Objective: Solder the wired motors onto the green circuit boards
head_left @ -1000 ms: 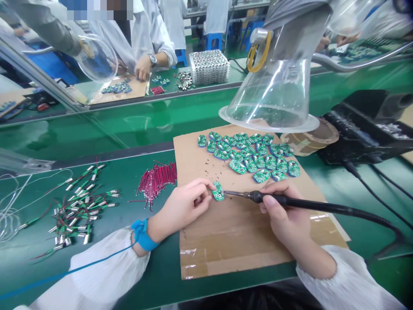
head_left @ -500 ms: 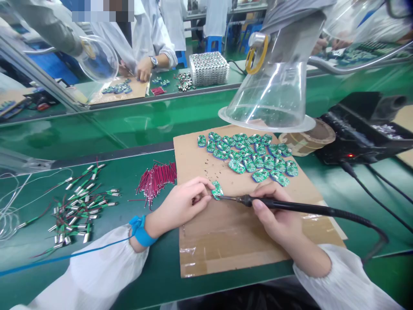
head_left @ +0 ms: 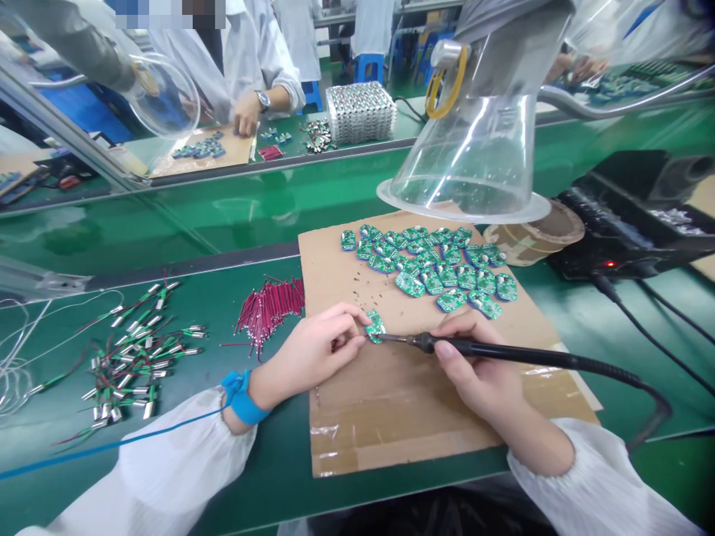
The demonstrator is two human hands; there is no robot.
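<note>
One soldering iron, one small circuit board and two hands sit at the centre of the frame, over one cardboard sheet on the green surface.

The left hand has its grip pinched shut, thumb and forefinger on the board's left edge. The board lies on the cardboard just below centre. The right hand has its grip closed round the iron's black handle, pen-fashion.

The iron's long axis runs almost level across the frame, with the tip pointing left and a touch upward and meeting the board's right side. Its cable trails off to the lower right.

Above centre lies a heap of green boards, roughly two dozen; they overlap too much for an exact count. Left of the cardboard is one bundle of red wires, and further left a scatter of small metal parts with leads, too tangled to count. One blue wrist strap circles the left wrist.

The fingers hide the board's left edge. The clear hood is cut off at the top of the frame.
</note>
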